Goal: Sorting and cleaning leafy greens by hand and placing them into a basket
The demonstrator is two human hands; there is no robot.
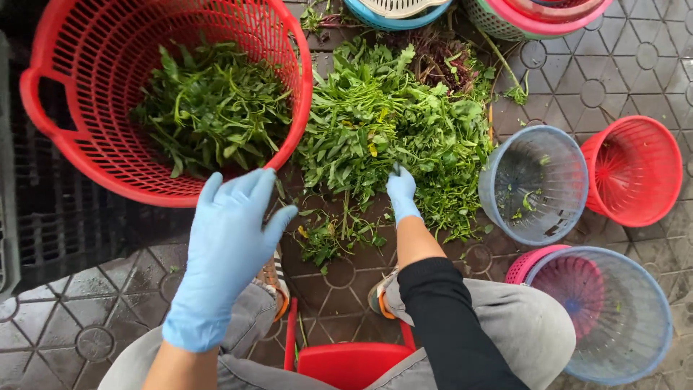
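Sitting: person is perching on a red stool [351, 363] over a wet tiled floor [635, 65], knees apart, blue gloves on both hands.
Left hand: left hand [231, 238] is hovering just by the rim of the red basket [86, 79], fingers spread apart, gripping nothing.
Right hand: right hand [401, 193] is reaching into the greens pile [390, 130] on the floor, fingertips buried in the leaves; honestly can't tell if it's pinching a stem or not.
Greens: the loose pile is lying between the red basket and the blue basket [535, 184]; more picked greens [213, 108] are sitting inside the red basket.
Around: a small red basket [635, 170] is lying tipped on its side on the right, another blue basket [606, 318] is nesting over a pink one near the right knee.
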